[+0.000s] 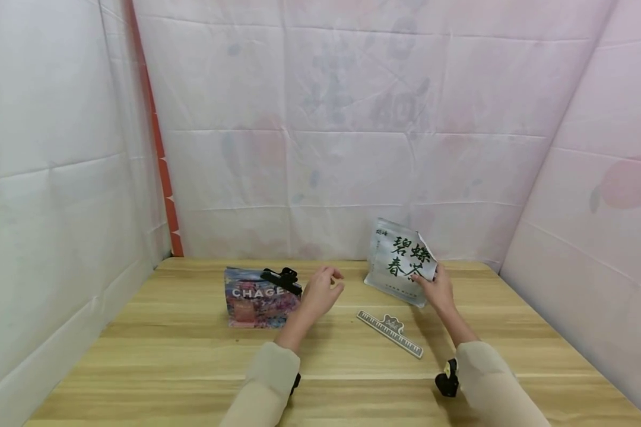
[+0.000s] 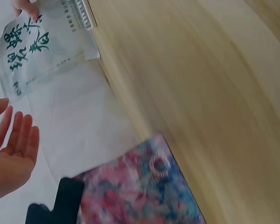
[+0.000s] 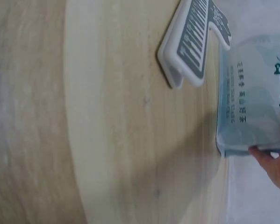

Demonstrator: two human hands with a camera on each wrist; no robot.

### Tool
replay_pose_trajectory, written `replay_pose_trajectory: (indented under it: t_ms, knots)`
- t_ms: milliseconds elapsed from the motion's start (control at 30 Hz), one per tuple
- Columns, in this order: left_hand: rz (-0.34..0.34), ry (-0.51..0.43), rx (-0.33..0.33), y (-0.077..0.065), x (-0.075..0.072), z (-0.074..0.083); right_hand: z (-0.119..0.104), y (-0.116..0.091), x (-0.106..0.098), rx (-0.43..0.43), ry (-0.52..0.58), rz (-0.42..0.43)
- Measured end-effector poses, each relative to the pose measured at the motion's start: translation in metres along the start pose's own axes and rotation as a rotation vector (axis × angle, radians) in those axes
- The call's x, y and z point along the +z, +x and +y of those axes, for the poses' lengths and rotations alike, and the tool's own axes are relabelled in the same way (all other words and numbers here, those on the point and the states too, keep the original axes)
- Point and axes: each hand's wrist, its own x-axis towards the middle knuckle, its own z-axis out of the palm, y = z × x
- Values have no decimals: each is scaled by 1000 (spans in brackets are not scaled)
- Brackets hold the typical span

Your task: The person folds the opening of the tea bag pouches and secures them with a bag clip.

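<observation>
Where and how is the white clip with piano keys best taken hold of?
Probably pinch the white clip by its crown-shaped tab, from above, with the empty left hand: the clip lies on the table, its tab projecting mid-length on the far side, while the right hand holds the silver bag.

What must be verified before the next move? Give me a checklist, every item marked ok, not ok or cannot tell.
1. Right hand has the silver bag: ok, fingers pinch its side edge.
2. Left hand free: ok, it holds nothing.
3. White clip in easy reach: ok, probably; it lies on the table between the forearms.
4. White clip on the silver bag: not ok, it is off the bag.
5. Black clip on the colourful bag: ok, at its top.
6. Silver bag's mouth sealed: cannot tell.
</observation>
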Motion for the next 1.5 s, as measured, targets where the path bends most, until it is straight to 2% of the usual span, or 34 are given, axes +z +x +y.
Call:
replay_pose_trajectory:
  t_ms: [133, 267, 400, 533, 733, 1000, 1167, 1333, 1500]
  knots:
    - [3, -91, -70, 2, 10, 6, 0, -1, -5, -20, 46, -88]
    - [-16, -213, -153, 3, 26, 9, 1, -3, -5, -31, 145, -200]
    - [-78, -323, -216, 7, 42, 6, 1, -5, -6, -37, 222, -290]
    - [-150, -400, -226, 13, 55, 0, 0, -5, -7, -12, 234, -338]
    - [-221, -508, -196, 16, 60, -3, -2, -6, -10, 22, 242, -390]
    - [-238, -452, -149, 18, 56, 0, -6, -7, -13, 39, 219, -402]
    - [-276, -468, -147, 16, 49, 3, -7, -7, -13, 111, 209, -403]
    - [-284, -449, -173, 16, 47, 2, -3, -8, -10, 173, 182, -346]
    - [-269, -409, -166, 14, 45, 2, -3, -12, -4, 139, 172, -304]
